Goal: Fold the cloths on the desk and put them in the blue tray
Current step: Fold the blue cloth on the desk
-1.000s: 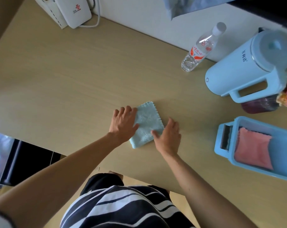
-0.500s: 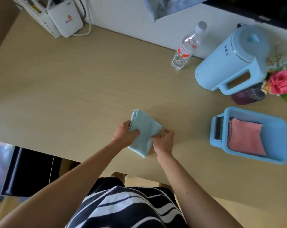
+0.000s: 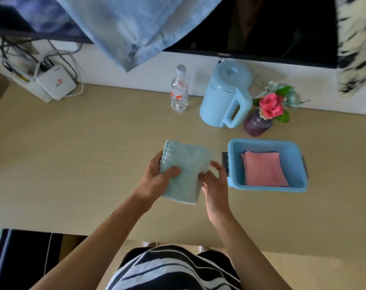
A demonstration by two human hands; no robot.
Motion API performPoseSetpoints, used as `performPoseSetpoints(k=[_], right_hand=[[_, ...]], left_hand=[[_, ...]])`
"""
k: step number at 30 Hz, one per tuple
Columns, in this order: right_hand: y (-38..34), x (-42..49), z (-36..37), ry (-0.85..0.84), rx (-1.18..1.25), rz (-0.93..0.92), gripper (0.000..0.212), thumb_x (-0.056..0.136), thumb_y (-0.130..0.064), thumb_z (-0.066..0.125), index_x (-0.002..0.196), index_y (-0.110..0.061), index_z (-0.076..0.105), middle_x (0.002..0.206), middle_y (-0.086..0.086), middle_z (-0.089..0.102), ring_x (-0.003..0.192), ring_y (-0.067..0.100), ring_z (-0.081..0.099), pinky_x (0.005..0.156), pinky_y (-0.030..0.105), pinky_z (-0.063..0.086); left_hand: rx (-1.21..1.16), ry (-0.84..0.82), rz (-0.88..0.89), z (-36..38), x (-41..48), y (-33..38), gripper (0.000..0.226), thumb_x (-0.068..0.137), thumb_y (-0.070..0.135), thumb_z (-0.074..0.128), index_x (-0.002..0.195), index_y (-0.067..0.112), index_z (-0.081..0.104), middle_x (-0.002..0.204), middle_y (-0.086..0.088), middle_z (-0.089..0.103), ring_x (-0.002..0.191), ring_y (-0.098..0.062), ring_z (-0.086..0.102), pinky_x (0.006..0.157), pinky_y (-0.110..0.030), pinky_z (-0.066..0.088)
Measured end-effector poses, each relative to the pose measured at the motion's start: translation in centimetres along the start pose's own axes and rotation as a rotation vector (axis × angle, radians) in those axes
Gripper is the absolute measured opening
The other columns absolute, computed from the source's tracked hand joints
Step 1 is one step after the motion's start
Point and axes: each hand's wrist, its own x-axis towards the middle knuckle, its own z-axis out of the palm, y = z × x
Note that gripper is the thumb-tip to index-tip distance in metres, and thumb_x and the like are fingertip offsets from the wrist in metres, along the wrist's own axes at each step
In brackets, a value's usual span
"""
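Observation:
A folded light blue cloth (image 3: 186, 166) is held just above the desk, left of the blue tray (image 3: 234, 145). My left hand (image 3: 157, 181) grips its left edge, thumb on top. My right hand (image 3: 213, 181) pinches its right edge with the other fingers spread, close to the tray's left end. A folded pink cloth (image 3: 263, 168) lies flat inside the tray.
Along the back wall stand a plastic water bottle (image 3: 179, 90), a light blue kettle (image 3: 226, 95) and a purple vase with flowers (image 3: 259, 122) just behind the tray. A white router (image 3: 56, 84) with cables sits at the back left. The desk's front edge runs below my forearms.
The cloth was pressed flat on the desk; both hands have gripped and lifted it and carried it right, toward the tray. The camera has tilted up.

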Motion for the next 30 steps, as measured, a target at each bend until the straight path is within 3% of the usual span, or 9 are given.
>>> performPoseSetpoints(k=[4, 6, 8, 11, 14, 17, 22, 28, 30], right_hand=[[-7.1, -0.8, -5.2, -0.027, -0.164, -0.331, 0.044, 0.078, 0.002, 0.065, 0.11, -0.018, 0.043, 0.093, 0.005, 0.067, 0.081, 0.016, 0.062, 0.073, 0.03, 0.05], [-9.9, -0.5, -7.7, -0.046, -0.32, -0.478, 0.039, 0.075, -0.002, 0.065, 0.106, -0.015, 0.046, 0.095, -0.01, 0.065, 0.087, 0.01, 0.062, 0.075, 0.027, 0.051], [-12.2, 0.3, -10.8, -0.042, -0.514, -0.526, 0.031, 0.078, -0.004, 0.062, 0.099, -0.026, 0.053, 0.093, -0.015, 0.064, 0.087, 0.008, 0.062, 0.074, 0.024, 0.049], [-14.7, 2.3, -15.2, -0.028, -0.842, -0.578, 0.031, 0.084, -0.002, 0.061, 0.092, -0.033, 0.06, 0.097, -0.003, 0.064, 0.085, 0.009, 0.059, 0.073, 0.018, 0.043], [-16.2, 4.8, -18.2, 0.008, -1.112, -0.547, 0.03, 0.085, 0.0, 0.063, 0.099, -0.026, 0.069, 0.108, -0.001, 0.063, 0.088, 0.001, 0.057, 0.077, 0.015, 0.042], [-16.9, 7.4, -20.2, 0.007, -1.372, -0.438, 0.03, 0.083, -0.01, 0.067, 0.111, -0.023, 0.069, 0.117, 0.004, 0.058, 0.096, 0.021, 0.063, 0.091, 0.032, 0.047], [-16.3, 10.5, -21.0, -0.107, -1.703, -0.269, 0.042, 0.085, -0.013, 0.067, 0.127, -0.018, 0.061, 0.131, 0.008, 0.047, 0.106, 0.03, 0.064, 0.096, 0.039, 0.049], [-14.6, 11.7, -20.9, -0.18, -1.985, -0.289, 0.036, 0.086, 0.001, 0.059, 0.122, -0.002, 0.058, 0.129, 0.016, 0.042, 0.099, 0.036, 0.063, 0.073, 0.04, 0.049], [-14.3, 12.0, -21.1, -0.183, -2.036, -0.307, 0.034, 0.086, 0.001, 0.059, 0.12, -0.004, 0.06, 0.129, 0.015, 0.042, 0.104, 0.034, 0.061, 0.078, 0.04, 0.048]], left_hand=[[0.178, 0.007, 0.116, 5.8, 0.6, 1.4, 0.036, 0.078, 0.02, 0.07, 0.109, 0.009, 0.057, 0.092, -0.007, 0.066, 0.083, -0.019, 0.063, 0.073, -0.045, 0.056], [0.336, 0.05, 0.197, 8.4, 1.7, 1.4, 0.032, 0.077, 0.025, 0.071, 0.103, 0.016, 0.056, 0.088, -0.001, 0.066, 0.077, -0.016, 0.062, 0.071, -0.049, 0.055], [0.418, 0.066, 0.242, 11.6, 2.8, 1.0, 0.044, 0.074, 0.025, 0.071, 0.114, 0.023, 0.051, 0.093, 0.0, 0.068, 0.078, -0.018, 0.066, 0.07, -0.048, 0.057], [0.555, 0.039, 0.32, 16.2, 4.5, 0.1, 0.069, 0.076, 0.014, 0.072, 0.134, 0.031, 0.039, 0.097, 0.0, 0.064, 0.082, -0.025, 0.065, 0.071, -0.038, 0.057], [0.807, -0.026, 0.392, 19.6, 6.8, -1.6, 0.057, 0.077, 0.006, 0.07, 0.129, 0.021, 0.053, 0.104, -0.001, 0.06, 0.086, -0.023, 0.059, 0.079, -0.03, 0.048], [0.998, -0.095, 0.288, 21.8, 9.6, -4.1, 0.05, 0.078, 0.012, 0.073, 0.126, 0.019, 0.059, 0.116, -0.003, 0.055, 0.104, -0.025, 0.058, 0.084, -0.026, 0.041], [1.091, -0.125, 0.083, 23.5, 12.2, -7.7, 0.06, 0.077, 0.019, 0.078, 0.133, 0.019, 0.054, 0.131, -0.008, 0.05, 0.115, -0.03, 0.056, 0.099, -0.041, 0.047], [1.149, -0.12, -0.031, 24.5, 13.5, -9.5, 0.069, 0.077, 0.021, 0.078, 0.139, 0.019, 0.047, 0.136, -0.01, 0.044, 0.119, -0.037, 0.054, 0.099, -0.042, 0.047], [1.185, -0.141, -0.04, 24.7, 13.9, -10.0, 0.072, 0.076, 0.023, 0.078, 0.14, 0.018, 0.045, 0.137, -0.01, 0.042, 0.12, -0.038, 0.053, 0.1, -0.044, 0.047]])
